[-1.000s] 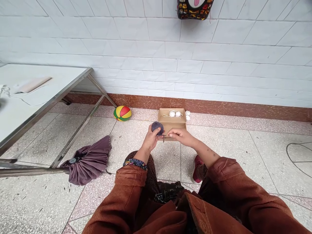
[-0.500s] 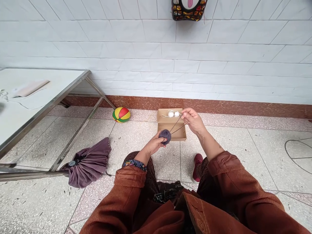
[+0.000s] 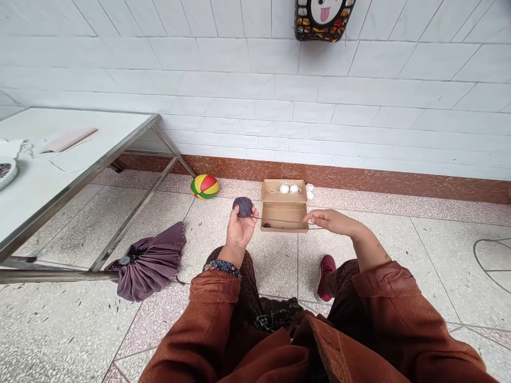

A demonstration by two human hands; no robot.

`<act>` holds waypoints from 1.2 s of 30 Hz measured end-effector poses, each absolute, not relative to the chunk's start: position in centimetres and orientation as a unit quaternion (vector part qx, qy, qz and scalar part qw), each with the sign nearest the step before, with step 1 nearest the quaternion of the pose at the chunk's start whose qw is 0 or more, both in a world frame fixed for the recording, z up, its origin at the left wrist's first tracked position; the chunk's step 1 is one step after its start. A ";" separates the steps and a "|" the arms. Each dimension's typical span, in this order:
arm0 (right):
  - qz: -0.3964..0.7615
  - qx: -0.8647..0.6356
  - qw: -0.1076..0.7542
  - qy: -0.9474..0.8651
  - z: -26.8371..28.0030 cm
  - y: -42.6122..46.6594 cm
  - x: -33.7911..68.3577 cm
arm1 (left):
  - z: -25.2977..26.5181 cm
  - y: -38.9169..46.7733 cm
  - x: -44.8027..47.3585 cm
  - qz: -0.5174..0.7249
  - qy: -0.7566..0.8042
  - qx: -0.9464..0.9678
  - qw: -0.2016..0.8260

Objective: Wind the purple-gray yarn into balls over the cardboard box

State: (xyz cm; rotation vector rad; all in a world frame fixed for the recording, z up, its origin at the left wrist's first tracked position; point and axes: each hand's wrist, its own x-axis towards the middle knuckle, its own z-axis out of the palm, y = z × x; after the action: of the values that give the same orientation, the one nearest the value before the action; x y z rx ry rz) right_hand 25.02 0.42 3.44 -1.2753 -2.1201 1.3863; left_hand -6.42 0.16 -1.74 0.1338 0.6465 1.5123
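My left hand is closed around a dark purple-grey ball of yarn, held up left of an open cardboard box. A strand of yarn stretches from the ball across the box to my right hand, whose fingers pinch it at the box's right side. Inside the box's front part lies a small dark piece, too small to name. Two small white balls with loose white thread rest in the lid half, and more white balls lie just right of the box.
At left stands a metal-framed white table with a pinkish flat case on it. A colourful ball and a folded purple umbrella are on the floor. On the wall hangs a dark patterned basket; a wire frame is far right.
My left hand has moved left and up with the yarn ball, turning it. My right hand has shifted right and lower, and the strand between them is now longer and nearly level.
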 end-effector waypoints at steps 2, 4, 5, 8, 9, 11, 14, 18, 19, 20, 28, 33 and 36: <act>0.534 -0.382 0.100 -0.748 4.0 -0.5 25.4 | -1.8 0.0 -6.7 0.667 0.289 0.069 0.683; 0.595 -0.315 0.080 -0.735 4.8 -1.6 25.3 | -2.0 -0.1 -6.8 0.656 0.288 0.086 0.692; 0.621 -0.290 0.088 -0.723 5.2 -2.2 25.0 | -2.0 -0.2 -6.9 0.649 0.290 0.096 0.696; 0.656 -0.263 0.174 -0.686 6.5 -3.8 23.6 | -2.2 -0.7 -6.6 0.621 0.317 0.141 0.703; 0.650 -0.264 0.208 -0.682 6.9 -4.2 22.9 | -2.2 -1.0 -6.5 0.608 0.330 0.166 0.702; 0.623 -0.271 0.262 -0.685 7.8 -4.8 21.4 | -2.4 -1.7 -6.0 0.576 0.354 0.226 0.701; 0.563 -0.296 0.326 -0.699 9.1 -4.6 19.2 | -2.9 -3.4 -5.1 0.504 0.376 0.321 0.707; 0.468 -0.346 0.397 -0.710 8.8 -2.8 17.5 | -3.1 -6.8 -4.0 0.410 0.353 0.409 0.735; 0.449 -0.362 0.409 -0.707 8.1 -2.3 17.3 | -3.0 -7.7 -3.8 0.397 0.336 0.420 0.743; 0.432 -0.383 0.420 -0.700 7.3 -1.9 17.2 | -2.8 -8.6 -3.7 0.390 0.316 0.428 0.751; 0.461 -0.498 0.346 -0.648 -1.2 -4.8 15.3 | 0.6 -11.6 -2.7 0.424 0.222 0.333 0.812; 0.428 -0.515 0.353 -0.653 -4.1 -8.4 14.9 | 0.8 -11.4 -2.9 0.493 0.277 0.265 0.781; 0.411 -0.511 0.341 -0.673 -4.3 -9.7 15.2 | 0.4 -11.3 -3.1 0.509 0.311 0.243 0.765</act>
State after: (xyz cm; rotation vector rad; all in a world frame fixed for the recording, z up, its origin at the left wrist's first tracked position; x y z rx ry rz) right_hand 15.21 -9.73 -4.30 -1.3296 -1.7515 1.0700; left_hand -3.11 -11.26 0.41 0.5287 0.6770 1.1064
